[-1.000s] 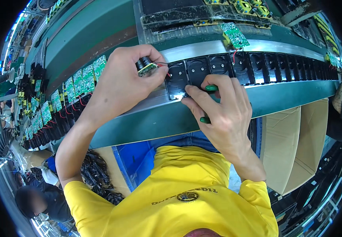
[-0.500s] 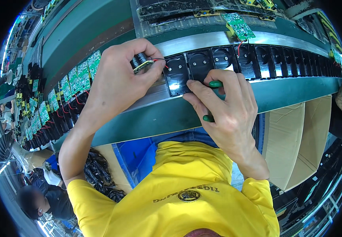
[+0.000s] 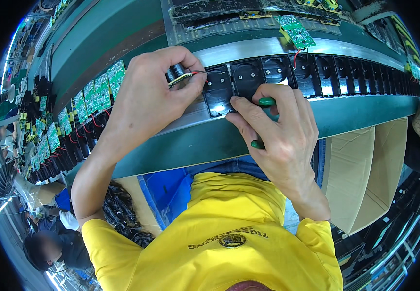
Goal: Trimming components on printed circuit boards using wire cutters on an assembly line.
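My left hand (image 3: 156, 92) is closed on a small circuit board (image 3: 180, 80) with dark cylindrical parts. Red and black wires (image 3: 197, 72) run from it, pinched by thumb and forefinger, toward the black plastic casing (image 3: 219, 92) alongside. Two shiny metal contacts show in that casing. My right hand (image 3: 280, 126) is closed round a hand tool with two green handles (image 3: 267, 101); its working end is hidden. The right thumb and forefinger come together at the lower right edge of the same casing.
Black casings (image 3: 324, 75) line a metal strip to the right. One green circuit board (image 3: 296, 32) is wired to a casing there. More boards (image 3: 102, 89) stand in a row at left. A cardboard box (image 3: 348, 177) sits below the bench at right. Another person (image 3: 57, 247) is at lower left.
The casings and my left hand with the circuit board appear shifted very slightly to the right. Both hands keep the same hold.
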Demonstrator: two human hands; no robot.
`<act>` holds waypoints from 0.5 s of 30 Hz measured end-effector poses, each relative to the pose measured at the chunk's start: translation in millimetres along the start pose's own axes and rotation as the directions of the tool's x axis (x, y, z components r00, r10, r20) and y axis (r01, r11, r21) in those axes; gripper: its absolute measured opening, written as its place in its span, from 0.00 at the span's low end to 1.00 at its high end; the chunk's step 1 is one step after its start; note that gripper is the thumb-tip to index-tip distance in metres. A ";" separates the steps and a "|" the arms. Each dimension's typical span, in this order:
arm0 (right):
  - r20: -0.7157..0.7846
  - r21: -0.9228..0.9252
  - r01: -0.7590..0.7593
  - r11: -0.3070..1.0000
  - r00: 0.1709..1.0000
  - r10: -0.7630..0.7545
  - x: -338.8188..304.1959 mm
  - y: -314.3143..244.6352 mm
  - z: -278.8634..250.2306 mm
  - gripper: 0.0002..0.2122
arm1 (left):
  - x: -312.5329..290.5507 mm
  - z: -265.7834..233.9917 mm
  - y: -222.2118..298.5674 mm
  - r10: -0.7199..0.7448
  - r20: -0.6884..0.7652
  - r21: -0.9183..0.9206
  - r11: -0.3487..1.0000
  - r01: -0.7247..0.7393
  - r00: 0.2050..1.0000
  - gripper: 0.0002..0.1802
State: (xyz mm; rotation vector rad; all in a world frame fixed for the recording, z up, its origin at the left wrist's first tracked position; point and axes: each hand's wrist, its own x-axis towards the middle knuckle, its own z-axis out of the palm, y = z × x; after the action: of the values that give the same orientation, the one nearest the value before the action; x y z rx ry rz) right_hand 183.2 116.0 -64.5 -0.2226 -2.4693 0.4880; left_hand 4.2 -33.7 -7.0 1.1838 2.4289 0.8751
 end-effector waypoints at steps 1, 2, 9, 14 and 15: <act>0.000 0.000 -0.004 1.000 1.000 0.004 0.0 -0.1 0.0 0.09 | 0.2 0.1 0.6 -0.007 0.015 -0.003 1.000 0.007 1.000 0.03; -0.001 0.000 -0.009 1.000 1.000 0.009 -0.1 -0.2 0.0 0.09 | 0.5 0.2 0.8 -0.013 0.030 -0.006 1.000 0.014 0.999 0.02; 0.038 0.162 -0.040 0.986 0.999 0.034 13.9 -1.1 -19.1 0.18 | 6.0 1.4 -9.5 0.183 -0.003 0.002 0.983 -0.183 0.983 0.04; 0.194 0.812 -0.298 0.502 0.949 0.249 53.4 -8.6 -52.6 0.20 | 8.8 -14.7 -17.0 0.340 0.169 0.082 0.931 -0.357 0.925 0.06; 0.193 0.930 -0.254 0.265 0.952 0.236 65.6 -4.6 -41.5 0.20 | 5.2 -16.7 -20.9 0.370 0.173 0.163 0.903 -0.397 0.913 0.06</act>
State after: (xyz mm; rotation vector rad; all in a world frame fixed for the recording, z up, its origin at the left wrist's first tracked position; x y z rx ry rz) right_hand 155.1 141.5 3.4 -0.0856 -1.6904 2.0093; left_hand -20.1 -46.1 -7.5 1.7793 2.2438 0.6342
